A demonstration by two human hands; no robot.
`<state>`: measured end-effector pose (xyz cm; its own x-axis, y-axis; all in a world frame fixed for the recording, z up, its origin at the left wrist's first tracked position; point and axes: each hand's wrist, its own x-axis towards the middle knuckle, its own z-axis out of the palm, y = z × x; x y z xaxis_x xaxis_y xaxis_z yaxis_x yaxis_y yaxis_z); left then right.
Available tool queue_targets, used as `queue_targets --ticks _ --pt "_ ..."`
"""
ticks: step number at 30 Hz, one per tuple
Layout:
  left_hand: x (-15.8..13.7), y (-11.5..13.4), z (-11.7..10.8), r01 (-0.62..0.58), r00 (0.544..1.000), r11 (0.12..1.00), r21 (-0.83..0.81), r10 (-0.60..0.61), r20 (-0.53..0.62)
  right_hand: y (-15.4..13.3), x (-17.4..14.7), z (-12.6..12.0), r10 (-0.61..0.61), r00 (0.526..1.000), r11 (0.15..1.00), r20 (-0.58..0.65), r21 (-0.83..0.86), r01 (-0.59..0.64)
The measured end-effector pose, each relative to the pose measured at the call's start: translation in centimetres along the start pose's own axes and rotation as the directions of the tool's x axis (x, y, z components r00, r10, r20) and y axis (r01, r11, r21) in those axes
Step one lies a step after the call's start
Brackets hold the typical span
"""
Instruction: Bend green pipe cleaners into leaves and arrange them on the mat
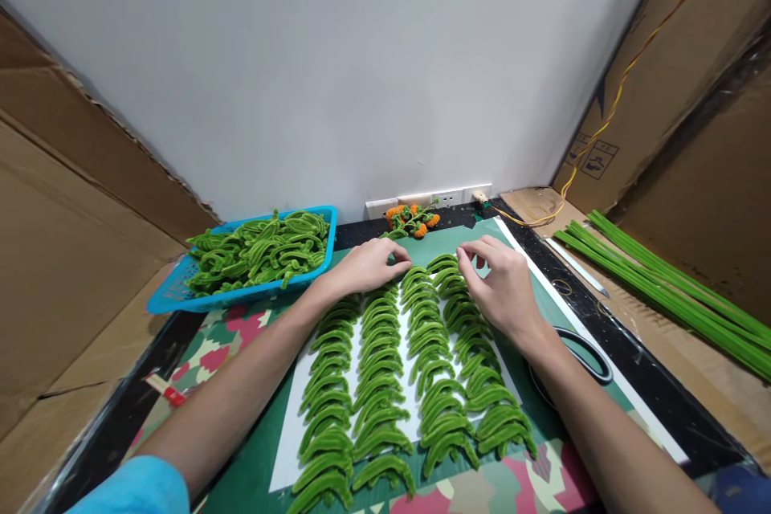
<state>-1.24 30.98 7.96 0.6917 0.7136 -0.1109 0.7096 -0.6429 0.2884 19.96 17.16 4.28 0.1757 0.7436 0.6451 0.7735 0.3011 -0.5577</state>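
Curved, fuzzy green chenille-stem pieces (379, 353) lie in several columns on a white sheet (289, 434), each overlapping the one below. My left hand (374, 265) rests at the far end of the left-middle columns, fingers bent and closed, their tips partly hidden. Beyond the far end of the rightmost column is my right hand (499, 277), thumb and forefinger drawn together in a pinch. Whatever either hand holds, if anything, is too hidden to name. A blue plastic basket (331, 237) at the back left is heaped with similar green pieces.
Orange chenille flowers (415, 218) lie by the wall sockets (449, 197). Scissors (581, 353) are partly under my right forearm. Straight green stems (662, 281) and a white strip-like tool (577, 265) lie right. Cardboard walls (78, 161) stand at both sides; a yellow wire hangs right.
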Motion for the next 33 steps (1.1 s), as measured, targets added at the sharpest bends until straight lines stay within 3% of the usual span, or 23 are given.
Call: queue_targets --ticks 8,14,20,23,28,33 --pt "0.2 -0.8 0.2 -0.068 0.997 0.994 -0.085 0.070 0.020 0.1 0.2 -0.2 0.003 1.000 1.000 0.000 -0.015 -0.003" --pt "0.2 -1.2 -0.3 -0.140 0.990 0.979 -0.148 0.134 -0.051 1.1 0.3 -0.4 0.038 0.999 0.995 -0.002 -0.097 -0.038" --pt "-1.7 -1.9 -4.9 -0.160 0.986 0.975 -0.156 0.150 -0.072 3.0 0.1 -1.0 0.231 0.972 0.954 -0.052 -0.186 -0.236" --pt "-3.4 -2.3 -7.8 -0.097 0.981 0.986 -0.135 0.071 -0.183 3.8 0.0 -1.4 0.303 0.951 0.925 -0.066 -0.220 -0.310" --pt "-6.1 -3.0 -11.3 -0.025 0.926 0.997 -0.067 -0.002 -0.376 4.3 0.0 -1.6 0.423 0.904 0.850 -0.056 -0.320 -0.418" --pt "-8.0 -4.1 -12.7 -0.003 0.947 0.999 -0.046 -0.012 -0.322 4.2 -0.3 -1.1 0.543 0.840 0.766 -0.008 -0.405 -0.499"
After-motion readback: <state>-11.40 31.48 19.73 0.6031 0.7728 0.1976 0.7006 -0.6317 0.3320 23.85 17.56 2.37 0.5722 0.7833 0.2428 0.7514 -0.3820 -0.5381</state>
